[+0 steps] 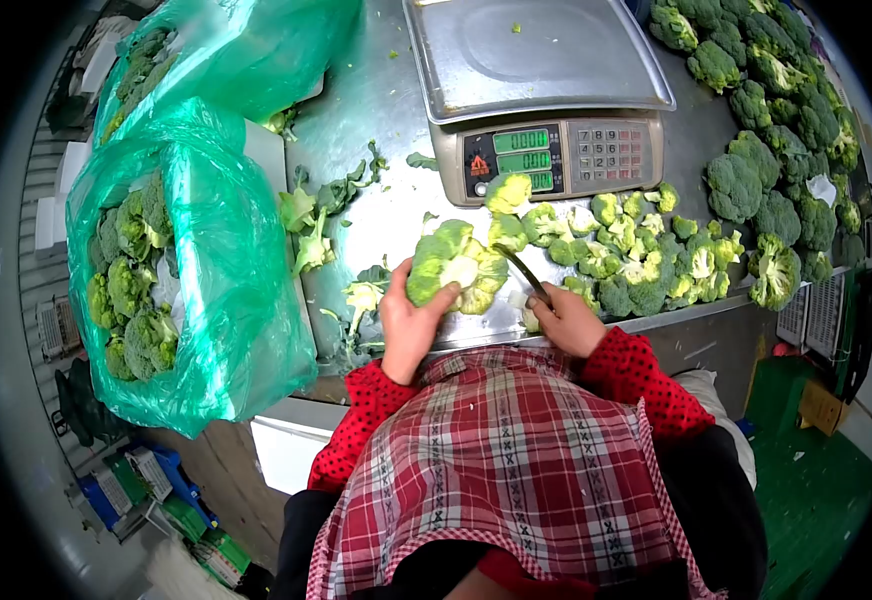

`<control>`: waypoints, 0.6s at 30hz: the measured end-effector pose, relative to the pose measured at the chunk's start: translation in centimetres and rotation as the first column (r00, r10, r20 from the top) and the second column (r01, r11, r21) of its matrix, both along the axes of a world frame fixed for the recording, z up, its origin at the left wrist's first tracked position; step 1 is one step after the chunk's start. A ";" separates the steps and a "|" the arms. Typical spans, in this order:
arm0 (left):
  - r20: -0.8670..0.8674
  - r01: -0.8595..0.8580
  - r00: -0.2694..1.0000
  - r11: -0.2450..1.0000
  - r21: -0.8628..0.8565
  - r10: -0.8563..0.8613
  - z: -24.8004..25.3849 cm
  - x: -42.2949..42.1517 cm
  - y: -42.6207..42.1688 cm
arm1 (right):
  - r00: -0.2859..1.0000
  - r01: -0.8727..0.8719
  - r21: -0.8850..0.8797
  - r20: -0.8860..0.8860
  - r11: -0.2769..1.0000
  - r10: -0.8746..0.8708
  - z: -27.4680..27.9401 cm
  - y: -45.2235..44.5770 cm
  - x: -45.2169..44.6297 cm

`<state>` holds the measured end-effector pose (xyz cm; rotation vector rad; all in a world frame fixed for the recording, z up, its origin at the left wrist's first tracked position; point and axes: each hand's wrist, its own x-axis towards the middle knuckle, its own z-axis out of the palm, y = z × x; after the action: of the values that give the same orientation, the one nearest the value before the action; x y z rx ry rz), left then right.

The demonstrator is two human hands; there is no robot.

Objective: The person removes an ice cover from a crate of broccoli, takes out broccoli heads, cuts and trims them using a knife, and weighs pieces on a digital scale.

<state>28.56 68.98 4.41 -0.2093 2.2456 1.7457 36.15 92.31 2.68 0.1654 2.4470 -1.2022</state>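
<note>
My left hand point(414, 318) is closed around a head of broccoli point(453, 262), its pale cut stem side facing up and the thumb resting on it. In my right hand point(568, 318) is a knife point(524, 268) with a dark curved blade. The blade tip reaches the right side of the broccoli; I cannot tell whether it is cutting in. Many loose broccoli florets point(646, 255) lie on the metal table just beyond and to the right of my right hand. Trimmed leaves and stems point(311, 235) are scattered left of my left hand.
A digital scale point(546, 95) with a steel pan stands at the back of the metal table point(381, 90). Whole broccoli heads point(776, 130) are piled along the right. On the left, green plastic bags point(236, 290) line containers holding more broccoli. The table's front edge runs before my apron.
</note>
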 end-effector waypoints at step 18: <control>-0.561 -0.147 0.811 0.986 0.074 0.163 8.4 -8.9 -1.0 | 0.936 0.050 0.291 -0.348 0.955 0.057 4.4 1.1 -7.0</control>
<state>19.65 67.99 12.77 0.1687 2.6654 2.1458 29.19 93.39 7.04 0.0283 2.9357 -0.9175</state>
